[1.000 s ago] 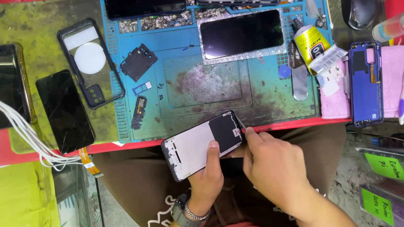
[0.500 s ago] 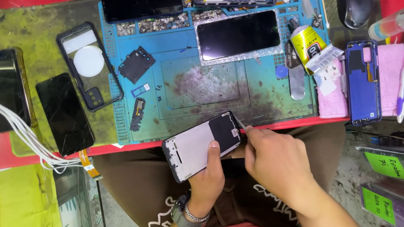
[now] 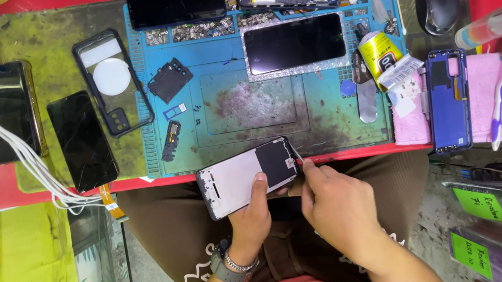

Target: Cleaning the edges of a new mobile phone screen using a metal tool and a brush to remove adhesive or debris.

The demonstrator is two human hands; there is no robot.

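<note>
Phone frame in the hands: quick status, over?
Left hand grips phone frame from below. Right hand fingertips pinch at its right edge. Held over lap, off blue mat. Nothing in the way.

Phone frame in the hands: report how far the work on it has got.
Done: the frame is stripped, its pale inner side bare, and a back cover, a small board and a screen lie apart on the blue mat. In hand: the left hand holds the frame while the right hand picks at its right end. Left: nothing is refitted; glue tube lies unused.
</note>
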